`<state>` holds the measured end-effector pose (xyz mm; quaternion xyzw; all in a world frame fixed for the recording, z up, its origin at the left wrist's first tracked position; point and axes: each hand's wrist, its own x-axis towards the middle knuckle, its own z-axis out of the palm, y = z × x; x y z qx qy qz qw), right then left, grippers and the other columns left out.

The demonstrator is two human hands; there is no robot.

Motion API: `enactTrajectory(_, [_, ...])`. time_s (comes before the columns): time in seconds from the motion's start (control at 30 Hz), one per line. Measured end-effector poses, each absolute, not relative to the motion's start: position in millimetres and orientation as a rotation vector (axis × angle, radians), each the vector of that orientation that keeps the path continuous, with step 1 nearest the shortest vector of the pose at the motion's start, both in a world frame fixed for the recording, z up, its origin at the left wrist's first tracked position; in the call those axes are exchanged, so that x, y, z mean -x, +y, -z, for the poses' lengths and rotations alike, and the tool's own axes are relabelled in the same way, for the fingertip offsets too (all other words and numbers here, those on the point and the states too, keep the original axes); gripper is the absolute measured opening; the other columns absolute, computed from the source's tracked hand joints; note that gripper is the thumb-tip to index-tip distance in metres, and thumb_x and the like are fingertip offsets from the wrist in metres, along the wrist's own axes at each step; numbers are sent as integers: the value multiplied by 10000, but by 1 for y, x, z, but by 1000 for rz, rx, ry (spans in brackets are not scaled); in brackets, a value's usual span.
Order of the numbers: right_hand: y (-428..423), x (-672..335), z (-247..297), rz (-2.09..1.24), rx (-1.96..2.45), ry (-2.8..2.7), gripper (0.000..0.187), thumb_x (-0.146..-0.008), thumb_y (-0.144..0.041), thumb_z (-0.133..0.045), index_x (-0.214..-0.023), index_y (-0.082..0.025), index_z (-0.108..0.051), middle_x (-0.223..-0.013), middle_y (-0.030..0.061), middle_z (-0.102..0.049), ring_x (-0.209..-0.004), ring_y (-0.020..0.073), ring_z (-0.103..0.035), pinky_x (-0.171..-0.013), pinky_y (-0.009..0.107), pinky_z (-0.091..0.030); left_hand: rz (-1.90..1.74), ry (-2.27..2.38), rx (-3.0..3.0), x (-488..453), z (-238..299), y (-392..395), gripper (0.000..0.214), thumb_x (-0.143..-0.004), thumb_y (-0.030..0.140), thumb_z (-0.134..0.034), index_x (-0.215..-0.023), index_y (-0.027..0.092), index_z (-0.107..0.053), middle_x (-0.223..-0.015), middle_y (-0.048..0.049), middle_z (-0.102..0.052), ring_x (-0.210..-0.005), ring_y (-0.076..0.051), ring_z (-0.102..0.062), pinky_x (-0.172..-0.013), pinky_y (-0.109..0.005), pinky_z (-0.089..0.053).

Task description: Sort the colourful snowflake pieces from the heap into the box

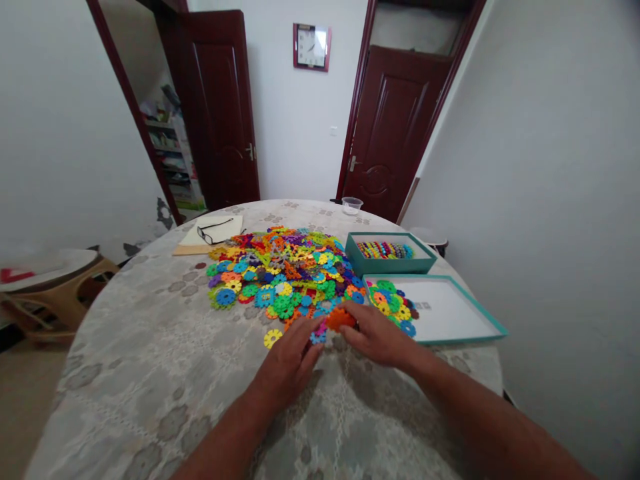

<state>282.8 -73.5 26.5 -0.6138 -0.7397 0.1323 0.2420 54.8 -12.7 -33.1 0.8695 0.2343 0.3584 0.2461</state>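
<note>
In my right hand are orange notched plastic discs, pinched between thumb and fingers and seemingly stacked. My left hand reaches to the near edge of the pile, its thumb apart from its fingers. Close to its fingertips lie a pink piece and a blue disc; whether it touches them I cannot tell. A yellow disc rests just left of that hand. Beyond both hands spreads a big heap of colourful interlocking discs, with some square and triangular pieces mixed in.
On the right, a teal box holds rows of stacked discs. Its shallow white lid has loose discs at its left end. Glasses lie on paper at the left, and a clear bowl stands at the far edge.
</note>
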Motion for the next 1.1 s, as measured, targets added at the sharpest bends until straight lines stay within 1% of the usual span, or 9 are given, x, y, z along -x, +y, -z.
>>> enactTrajectory(0.13, [-27, -359, -62, -17, 1949, -1788, 231, -939, -270, -552, -1141, -196, -637, -992, 70, -743, -851, 209, -646, -758, 277, -424, -1054, 777, -2385, -51, 30, -10, 333, -1033, 273, -525, -1351, 229, -613, -1211, -100, -706, -951, -201, -692, -923, -376, -590])
enactTrajectory(0.23, [15, -421, -79, 238, 2298, -1577, 307, -964, -296, -521, -1216, -164, -637, -1152, 136, -742, -979, 239, -668, -792, 282, -425, -1062, 836, -2378, -49, 31, -6, 284, -1032, 279, -519, -1276, 237, -657, -1161, -88, -724, -963, -210, -698, -885, -359, -594])
enactTrajectory(0.4, [63, -480, -78, 209, 2567, -1474, 377, -935, -265, -575, -1252, -90, -679, -1232, 221, -733, -1109, 288, -685, -858, 296, -448, -1019, 915, -2341, -45, 23, -5, 266, -1028, 311, -495, -1195, 238, -689, -1119, -94, -731, -942, -215, -709, -834, -346, -599])
enactTrajectory(0.5, [80, -489, -66, 144, 2628, -1471, 379, -903, -250, -635, -1215, -54, -724, -1233, 257, -730, -1123, 302, -693, -881, 299, -458, -777, 979, -2380, -35, 4, -6, 294, -1005, 333, -513, -1239, 272, -682, -1153, -91, -732, -837, -209, -717, -785, -358, -606])
enactTrajectory(0.57, [90, -491, -58, 92, 2658, -1475, 375, -891, -247, -654, -1185, -35, -749, -1213, 272, -736, -1099, 311, -705, -867, 306, -469, -626, 952, -2443, -25, -10, -6, 346, -967, 360, -570, -1296, 319, -668, -1232, -81, -728, -958, -251, -740, -853, -392, -609])
enactTrajectory(0.67, [98, -492, -50, 4, 2670, -1509, 347, -858, -260, -695, -1124, -59, -791, -1154, 242, -765, -1027, 295, -725, -826, 296, -481, -484, 953, -2517, -9, -24, 2, 413, -930, 397, -611, -1338, 360, -658, -1325, -74, -716, -1150, -314, -715, -958, -449, -585])
enactTrajectory(0.77, [97, -493, -46, -30, 2636, -1548, 334, -857, -303, -703, -1096, -98, -813, -1123, 194, -786, -1006, 271, -723, -816, 276, -480, -390, 1011, -2511, 1, -27, 16, 412, -942, 408, -574, -1341, 352, -660, -1341, -77, -714, -1184, -324, -701, -992, -481, -560])
enactTrajectory(0.9, [87, -490, -49, -11, 2559, -1585, 316, -913, -306, -625, -1070, -115, -822, -1088, 147, -799, -981, 243, -720, -817, 258, -476, -335, 1118, -2474, 3, -14, 32, 428, -956, 413, -530, -1346, 287, -653, -1342, -114, -695, -1205, -330, -675, -1022, -497, -529])
enactTrajectory(1.1, [58, -460, -58, 155, 2450, -1575, 380, -974, -210, -462, -1189, -142, -768, -1261, 127, -748, -1149, 243, -669, -940, 283, -463, -377, 1027, -2483, 1, 9, 40, 348, -966, 319, -516, -1270, 245, -669, -1298, -121, -669, -1198, -290, -635, -1037, -444, -511])
